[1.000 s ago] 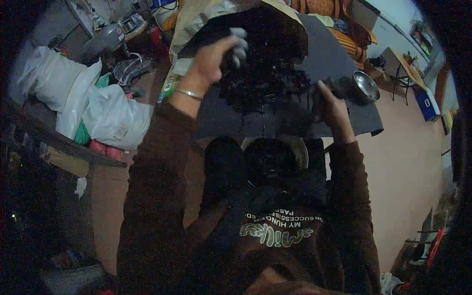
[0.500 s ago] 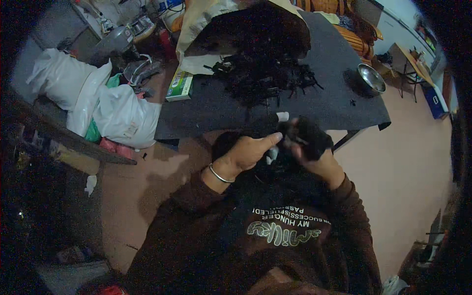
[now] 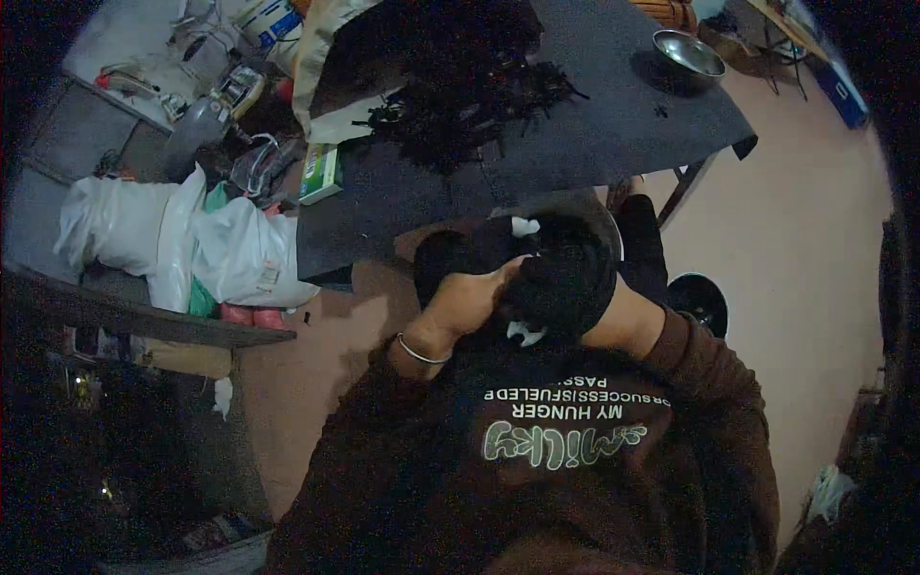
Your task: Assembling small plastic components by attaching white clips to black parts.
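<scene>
1. Black fuzzy bundle point(image 3: 561, 283) sat close to the person's chest, near of the table edge, between both hands.
2. Left hand point(image 3: 470, 297) was curled against the bundle's left side, fingers closed on it; a thin bangle point(image 3: 420, 352) circled that wrist.
3. Right hand point(image 3: 594, 307) was mostly hidden behind the bundle; it seemed wrapped around the right side, but I could not tell how tightly its fingers were closed.
4. Small white bits point(image 3: 524, 227) showed at the bundle's far edge and again at its near edge.
5. Dark table point(image 3: 613, 125) lay just far of the hands, its near edge bending across the view.
6. A heap of black strands point(image 3: 460, 105) lay on the table's far-left part, well apart from the bundle.
7. A metal bowl point(image 3: 687, 56) stood at the table's far right.
8. A green box point(image 3: 321, 172) lay on the table's left edge.
9. White bags point(image 3: 182, 244) were piled left of the table, on a low shelf.
10. Both sleeves point(image 3: 709, 374) were brown, coming in from the near edge.
</scene>
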`<state>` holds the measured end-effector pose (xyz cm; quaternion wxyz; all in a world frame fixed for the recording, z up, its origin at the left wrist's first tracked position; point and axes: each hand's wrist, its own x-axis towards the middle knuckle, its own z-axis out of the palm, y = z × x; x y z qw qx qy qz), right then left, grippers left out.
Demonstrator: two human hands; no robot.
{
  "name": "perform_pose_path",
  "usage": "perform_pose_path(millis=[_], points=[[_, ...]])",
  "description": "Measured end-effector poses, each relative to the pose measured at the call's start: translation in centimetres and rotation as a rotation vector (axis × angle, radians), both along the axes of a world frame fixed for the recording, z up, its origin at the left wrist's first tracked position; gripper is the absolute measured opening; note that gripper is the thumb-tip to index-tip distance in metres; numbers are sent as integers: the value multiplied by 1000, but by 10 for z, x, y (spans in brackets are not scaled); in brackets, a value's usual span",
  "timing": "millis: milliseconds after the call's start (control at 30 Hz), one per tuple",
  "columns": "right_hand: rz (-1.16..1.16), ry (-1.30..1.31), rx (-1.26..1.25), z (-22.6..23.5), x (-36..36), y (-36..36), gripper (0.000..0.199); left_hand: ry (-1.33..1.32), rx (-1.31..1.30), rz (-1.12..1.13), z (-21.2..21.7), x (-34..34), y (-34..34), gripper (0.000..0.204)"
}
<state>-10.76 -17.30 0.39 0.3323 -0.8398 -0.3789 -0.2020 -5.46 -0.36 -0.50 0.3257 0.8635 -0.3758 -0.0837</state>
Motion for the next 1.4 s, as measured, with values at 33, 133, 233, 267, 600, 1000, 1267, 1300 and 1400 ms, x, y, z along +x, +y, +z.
perform_pose_path(millis=[33, 133, 233, 267, 600, 1000, 1267, 1300, 1400], points=[[-16, -16, -1, -3, -2, 1, 26, 87, -210, 27, 2, -1, -3, 38], [-115, 67, -37, -7, -5, -1, 33, -582, 55, -73, -16, 1, 7, 34], [-366, 61, 151, -8, 0, 1, 20, 97, -389, -1, 1, -8, -4, 31], [-365, 63, 147, -11, 0, 2, 20, 100, -392, 0, 11, -14, -8, 31], [-176, 678, 350, 12, -1, -12, 22, -181, -299, 89, 16, -15, -11, 29], [-171, 755, 254, -24, 5, -8, 32, -914, 445, -155, 3, -18, -5, 29], [-136, 740, 439, -14, 19, -14, 26, 245, -508, 136, 17, -4, -7, 25], [-129, 638, 384, -19, 20, -15, 24, 252, -509, 139, 17, -2, -6, 25], [-114, 637, 417, -12, 16, -14, 29, 79, -548, 98, 15, 2, -3, 25]])
